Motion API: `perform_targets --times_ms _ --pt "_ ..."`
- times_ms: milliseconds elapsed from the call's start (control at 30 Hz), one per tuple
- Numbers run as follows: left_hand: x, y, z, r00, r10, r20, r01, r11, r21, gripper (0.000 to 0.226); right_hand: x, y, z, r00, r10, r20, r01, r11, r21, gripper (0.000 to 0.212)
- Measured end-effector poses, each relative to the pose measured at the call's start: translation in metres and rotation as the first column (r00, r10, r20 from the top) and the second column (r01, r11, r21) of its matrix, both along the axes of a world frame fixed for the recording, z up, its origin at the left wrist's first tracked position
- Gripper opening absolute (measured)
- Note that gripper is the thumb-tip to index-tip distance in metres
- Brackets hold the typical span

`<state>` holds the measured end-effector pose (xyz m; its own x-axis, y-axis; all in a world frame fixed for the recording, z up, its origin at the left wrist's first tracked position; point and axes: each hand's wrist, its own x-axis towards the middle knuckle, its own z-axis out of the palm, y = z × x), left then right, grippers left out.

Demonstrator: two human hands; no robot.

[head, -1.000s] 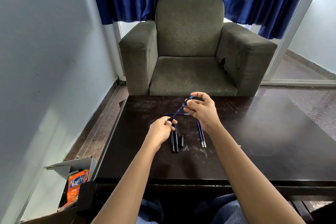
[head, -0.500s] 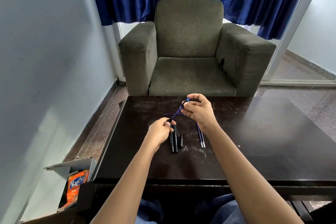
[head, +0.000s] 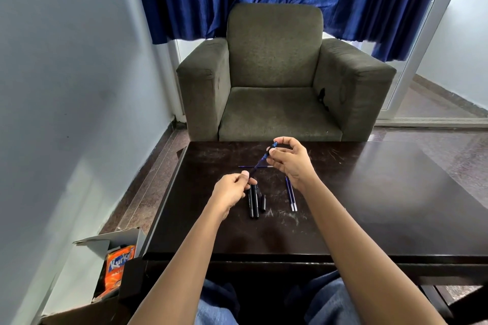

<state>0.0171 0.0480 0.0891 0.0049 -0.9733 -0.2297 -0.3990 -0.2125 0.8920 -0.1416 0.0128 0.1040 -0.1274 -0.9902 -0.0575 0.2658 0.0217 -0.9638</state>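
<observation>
blue pen [head: 260, 162], one, pinched by left hand [head: 231, 190], right hand [head: 290, 164] fingers; perhaps three refills [head: 290, 194]

Your left hand [head: 232, 192] and right hand [head: 290, 163] are bare, and the thumbnails that show are short and rounded. Both forearms are bare as well, from the wrists back to where the bottom of the view cuts them off. They are slim and smooth and widen toward the elbows. On your legs you wear blue denim jeans [head: 216, 306]. The cloth is faded lighter along the top of each thigh, darker in the creases and in the gap between the legs. Only the thighs show.
</observation>
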Motion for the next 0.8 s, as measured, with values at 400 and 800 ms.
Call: perform_targets --times_ms 400,800 --pt "-0.002 0.027 0.008 0.999 -0.033 0.0 0.033 0.998 -0.054 0.03 -0.002 0.041 -0.002 0.997 0.042 0.059 -0.046 0.996 0.078 0.015" --pt "0.002 0.044 -0.015 0.993 -0.069 -0.091 0.071 0.997 0.017 0.044 0.01 0.062 -0.02 0.993 0.115 -0.038 -0.113 0.992 0.052 0.015"
